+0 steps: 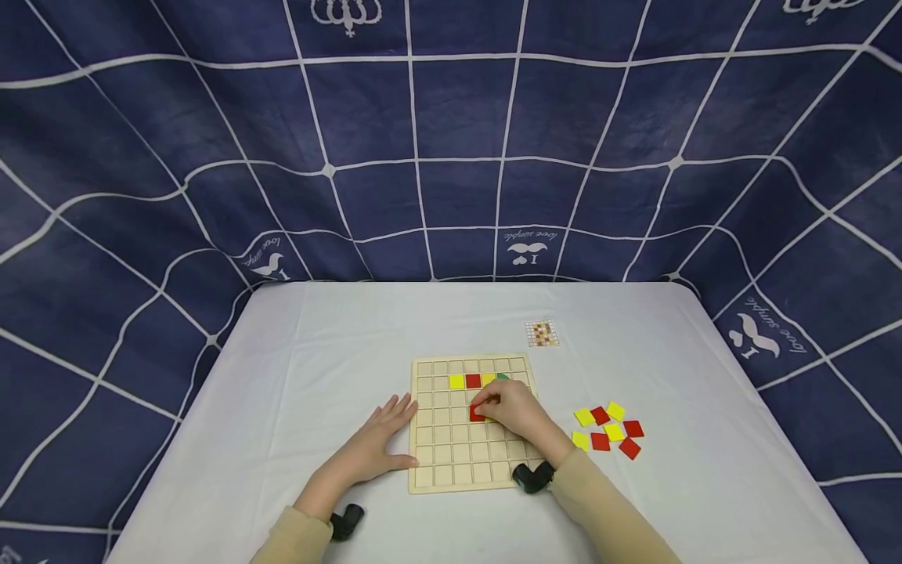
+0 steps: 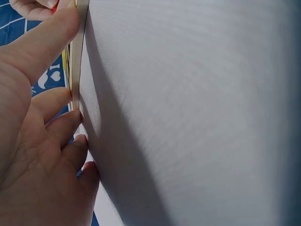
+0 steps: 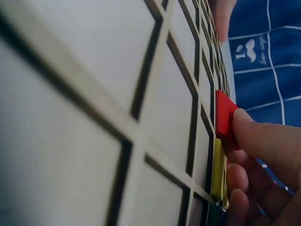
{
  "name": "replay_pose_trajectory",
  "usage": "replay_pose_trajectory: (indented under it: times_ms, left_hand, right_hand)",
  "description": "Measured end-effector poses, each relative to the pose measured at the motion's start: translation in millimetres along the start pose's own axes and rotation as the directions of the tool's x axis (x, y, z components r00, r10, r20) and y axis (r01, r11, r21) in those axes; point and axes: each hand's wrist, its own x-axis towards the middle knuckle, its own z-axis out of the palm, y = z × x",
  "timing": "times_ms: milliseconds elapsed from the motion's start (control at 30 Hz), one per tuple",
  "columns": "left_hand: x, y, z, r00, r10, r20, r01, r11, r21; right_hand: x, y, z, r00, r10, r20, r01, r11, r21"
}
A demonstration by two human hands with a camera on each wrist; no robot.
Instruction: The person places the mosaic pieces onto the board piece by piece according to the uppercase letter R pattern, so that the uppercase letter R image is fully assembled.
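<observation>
A wooden grid board lies on the white table. My right hand is over its upper right half, thumb and fingers pinching a red square tile at a cell; the tile is slightly tilted in the right wrist view. Right beside it is a yellow tile, mostly under the hand in the head view. One row higher sit a yellow tile, a red tile, a darker yellow tile and a partly covered green piece. My left hand rests with spread fingers at the board's left edge.
Several loose red and yellow tiles, among them a yellow one, lie scattered right of the board. A small card with a coloured grid pattern is beyond the board's far edge. Dark blue checked cloth hangs behind the table.
</observation>
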Motion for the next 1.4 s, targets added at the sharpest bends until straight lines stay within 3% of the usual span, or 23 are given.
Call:
replay_pose_trajectory:
  times_ms: [400, 667, 933, 1133, 1400]
  left_hand:
    - [0.7, -1.7, 0.4, 1.000, 0.016, 0.006, -0.016, 1.000, 0.007]
    - [0.7, -1.0, 0.7, 1.000, 0.003, 0.005, -0.003, 1.000, 0.004]
    - [0.0, -0.6, 0.0, 1.000, 0.003, 0.002, -0.003, 1.000, 0.000]
    - [-0.5, -0.9, -0.9, 1.000, 0.008, 0.003, -0.008, 1.000, 0.006]
    - [-0.8, -1.6, -0.5, 1.000, 0.005, 0.008, -0.005, 1.000, 0.002]
  right_hand:
    - [-1.9, -5, 2, 1.000, -0.002, -0.002, 0.002, 0.998, -0.069]
    - [-6.8, -4, -5, 0.999, 0.030, -0.029, -0.029, 1.000, 0.009]
    - [-18.0, 12, -37, 0.987, 0.123, -0.101, -0.115, 0.990, 0.086]
    - [-31.4, 38, -65, 0.973, 0.167, -0.161, -0.160, 0.986, 0.056]
    - [-64.0, 78, -99, 0.931, 0.292, -0.221, -0.290, 0.956, 0.044]
